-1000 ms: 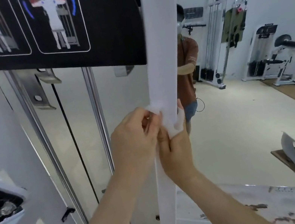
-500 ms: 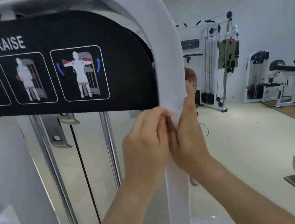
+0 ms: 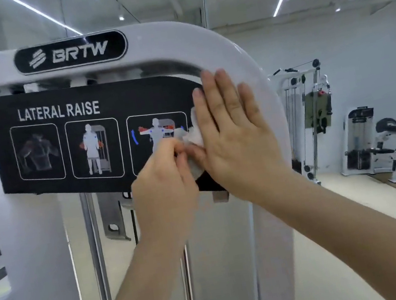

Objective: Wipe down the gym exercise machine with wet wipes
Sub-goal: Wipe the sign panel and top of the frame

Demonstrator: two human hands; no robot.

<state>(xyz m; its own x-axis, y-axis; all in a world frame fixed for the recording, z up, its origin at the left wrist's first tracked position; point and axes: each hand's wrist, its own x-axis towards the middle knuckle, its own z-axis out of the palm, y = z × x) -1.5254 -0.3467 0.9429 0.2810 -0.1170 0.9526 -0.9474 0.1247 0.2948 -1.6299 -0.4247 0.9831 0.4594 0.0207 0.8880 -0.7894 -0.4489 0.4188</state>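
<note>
I'm mid-wipe at the top of the frame (image 3: 239,47). My right hand (image 3: 237,137) lies flat, fingers straight, pressing the wipe (image 3: 193,134) against the right end of the placard (image 3: 59,148), where it meets the frame's curve. My left hand (image 3: 165,182) pinches the wipe's lower edge, fingers curled onto it. The wipe sits bunched between both hands, mostly hidden under the right palm. Next, I judge, comes a sweep along the curve or across the placard — that calls for spreading the wipe flat first and keeping steady pressure so it doesn't ball up.
</note>
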